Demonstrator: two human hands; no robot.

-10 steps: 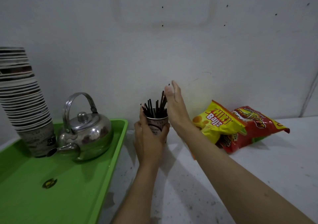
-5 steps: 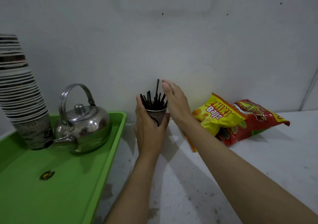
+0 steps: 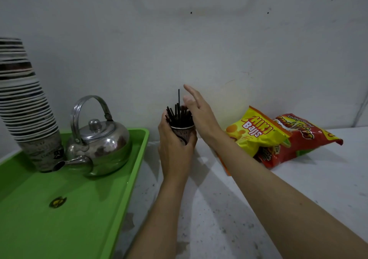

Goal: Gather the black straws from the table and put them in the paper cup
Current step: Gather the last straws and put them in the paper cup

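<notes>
A brown patterned paper cup (image 3: 184, 134) stands near the wall on the white table (image 3: 298, 189), with my left hand (image 3: 173, 149) wrapped around it. A bunch of black straws (image 3: 179, 115) stands upright in the cup; one sticks up higher than the rest. My right hand (image 3: 199, 111) is flat and open against the right side of the straw tops, fingers stretched up, holding nothing.
Left of the cup lies a green tray (image 3: 69, 219) bearing a steel kettle (image 3: 99, 141) and a tall stack of paper cups (image 3: 25, 103). A yellow snack bag (image 3: 256, 133) and a red snack bag (image 3: 306, 137) lie to the right by the wall.
My right hand has shifted slightly against the straw tops. One straw now stands up taller than the others. My left hand has kept its hold on the cup.
</notes>
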